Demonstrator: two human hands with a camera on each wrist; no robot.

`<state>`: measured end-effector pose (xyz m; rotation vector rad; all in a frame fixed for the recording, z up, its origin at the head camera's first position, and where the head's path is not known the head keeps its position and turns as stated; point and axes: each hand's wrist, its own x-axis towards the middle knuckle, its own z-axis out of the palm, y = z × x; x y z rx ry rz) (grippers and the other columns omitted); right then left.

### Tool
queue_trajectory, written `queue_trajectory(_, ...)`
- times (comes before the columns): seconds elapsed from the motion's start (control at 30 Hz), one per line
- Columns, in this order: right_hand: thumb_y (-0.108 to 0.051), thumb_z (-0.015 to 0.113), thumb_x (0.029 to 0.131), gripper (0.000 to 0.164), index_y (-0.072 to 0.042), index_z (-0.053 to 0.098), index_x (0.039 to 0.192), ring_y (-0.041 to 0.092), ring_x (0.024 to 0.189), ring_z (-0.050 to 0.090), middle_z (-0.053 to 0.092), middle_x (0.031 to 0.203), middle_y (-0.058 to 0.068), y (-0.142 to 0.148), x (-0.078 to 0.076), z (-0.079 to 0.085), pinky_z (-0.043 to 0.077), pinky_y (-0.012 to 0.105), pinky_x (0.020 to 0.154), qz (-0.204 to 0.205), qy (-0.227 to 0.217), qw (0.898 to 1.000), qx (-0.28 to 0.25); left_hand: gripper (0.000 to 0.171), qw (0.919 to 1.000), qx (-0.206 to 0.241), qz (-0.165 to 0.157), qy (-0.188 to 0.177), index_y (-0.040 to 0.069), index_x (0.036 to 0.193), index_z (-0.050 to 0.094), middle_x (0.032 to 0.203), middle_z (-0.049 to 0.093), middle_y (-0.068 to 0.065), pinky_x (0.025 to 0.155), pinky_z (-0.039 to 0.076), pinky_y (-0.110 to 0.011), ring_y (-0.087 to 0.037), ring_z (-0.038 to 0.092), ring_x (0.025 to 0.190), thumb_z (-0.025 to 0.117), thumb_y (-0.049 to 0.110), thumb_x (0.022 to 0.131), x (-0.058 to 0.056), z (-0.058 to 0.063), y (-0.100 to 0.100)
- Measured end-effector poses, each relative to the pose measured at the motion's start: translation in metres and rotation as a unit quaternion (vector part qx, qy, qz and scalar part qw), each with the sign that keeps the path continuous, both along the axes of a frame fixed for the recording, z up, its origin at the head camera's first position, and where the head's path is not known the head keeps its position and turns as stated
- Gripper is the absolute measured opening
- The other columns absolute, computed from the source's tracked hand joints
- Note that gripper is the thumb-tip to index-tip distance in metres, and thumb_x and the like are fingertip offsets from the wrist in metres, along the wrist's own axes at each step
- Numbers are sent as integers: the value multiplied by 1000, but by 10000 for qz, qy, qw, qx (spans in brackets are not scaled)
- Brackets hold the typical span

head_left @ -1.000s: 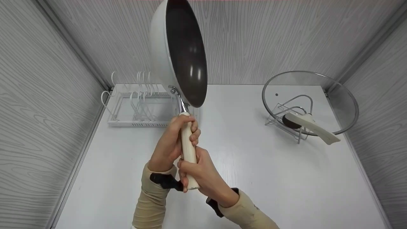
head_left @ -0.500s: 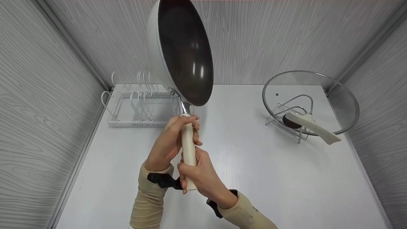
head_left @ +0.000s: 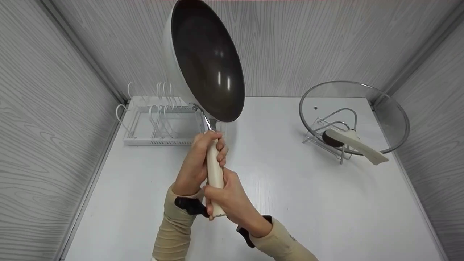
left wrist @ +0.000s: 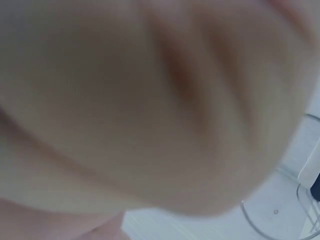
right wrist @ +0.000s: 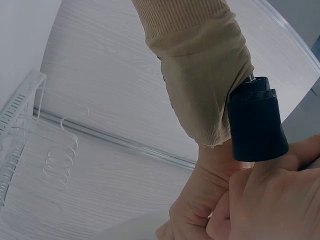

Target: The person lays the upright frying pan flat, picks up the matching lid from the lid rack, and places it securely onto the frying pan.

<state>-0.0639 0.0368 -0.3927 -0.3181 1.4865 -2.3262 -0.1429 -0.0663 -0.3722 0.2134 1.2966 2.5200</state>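
Observation:
A white frying pan (head_left: pixel 214 69) with a dark brown inside is held up, tilted on its side, its top edge cut off in the head view. Its cream handle (head_left: pixel 214 170) points down toward the person. My left hand (head_left: pixel 197 159) grips the handle's upper part just below the metal joint, thumb along it. Lower down, my right hand (head_left: pixel 232 195) is wrapped round the handle near its end. In the right wrist view both hands appear close together, the left sleeve (right wrist: pixel 205 85) above them. The left wrist view is mostly filled by a blurred hand.
A white wire dish rack (head_left: pixel 156 141) stands at the back left, partly behind the pan. At the back right, a glass lid (head_left: pixel 384 112) with a cream and dark handle (head_left: pixel 359 145) leans in a small wire stand (head_left: pixel 340 157). Grey wood-grain walls enclose the white table (head_left: pixel 308 210).
The pan has turned, so that more of its dark inside faces the camera, and its top has swung left. Both hands keep their grip on the handle; the lid stays put.

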Motion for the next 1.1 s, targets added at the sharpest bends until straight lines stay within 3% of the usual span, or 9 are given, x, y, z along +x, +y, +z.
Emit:
queue_trajectory(0.3, 3, 51, 78, 34, 5, 42, 110, 11, 38, 53, 54, 56, 5, -1, 0, 2, 48, 28, 34, 18, -44, 10000, 58, 28, 9998, 92, 146, 132, 7, 69, 41, 55, 38, 1, 38, 37, -18, -6, 40, 43, 59, 6, 90, -2, -5, 7)
queue_trajectory(0.83, 4, 56, 77, 43, 7, 42, 117, 13, 42, 56, 55, 73, 11, 0, 2, 4, 50, 28, 37, 38, 87, 9997, 226, 21, 9955, 840, -107, -417, 6, 78, 42, 61, 37, 1, 36, 37, -14, -3, 40, 41, 48, -8, 92, 1, -2, 8)
queue_trajectory(1.1, 2, 57, 77, 45, 5, 41, 119, 13, 43, 57, 56, 75, 11, 0, 5, 8, 50, 28, 37, 149, -37, 9998, 114, 23, 9950, 858, -67, -505, 8, 75, 42, 59, 35, 3, 37, 34, -14, -3, 39, 40, 49, -7, 90, 5, -3, 8)
